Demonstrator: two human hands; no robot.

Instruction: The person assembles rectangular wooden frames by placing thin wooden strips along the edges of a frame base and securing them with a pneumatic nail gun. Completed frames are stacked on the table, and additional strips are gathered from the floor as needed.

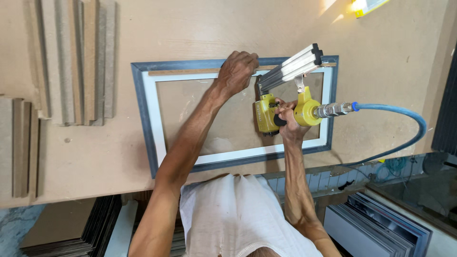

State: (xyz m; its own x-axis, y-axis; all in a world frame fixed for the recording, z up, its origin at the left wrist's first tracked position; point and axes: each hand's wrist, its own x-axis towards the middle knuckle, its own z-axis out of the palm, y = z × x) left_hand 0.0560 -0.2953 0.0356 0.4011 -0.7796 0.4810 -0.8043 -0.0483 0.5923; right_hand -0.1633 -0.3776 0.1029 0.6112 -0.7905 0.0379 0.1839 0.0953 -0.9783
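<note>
One frame, one nail gun, two hands at work on the bench.

The left hand presses curled fingers on the far rail of the single grey-and-white picture frame lying flat on the workbench. The right hand grips one yellow pneumatic nail gun, fed by one blue air hose. Two stacks of boards lie far left.

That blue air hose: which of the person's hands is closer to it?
Right. The right hand grips the yellow nail gun that the blue hose plugs into; the left hand presses the frame's top edge, farther away.
</note>
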